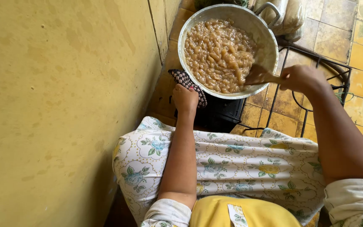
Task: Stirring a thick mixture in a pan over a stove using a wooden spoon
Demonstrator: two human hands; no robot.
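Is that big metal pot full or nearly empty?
Nearly full. The large round metal pot holds brown, glossy chunks heaped close to its rim, and the right hand holds a wooden spatula in them.

Wooden spoon [260, 76] in brown-filled metal pot [262, 31]; checkered cloth [185, 80] alongside

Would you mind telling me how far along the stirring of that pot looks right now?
Done: the metal pot already holds a glossy brown, lumpy mixture. In hand: the right hand works a wooden spatula in it, while the left hand grips a checkered cloth at the rim. Left: nothing is served out.
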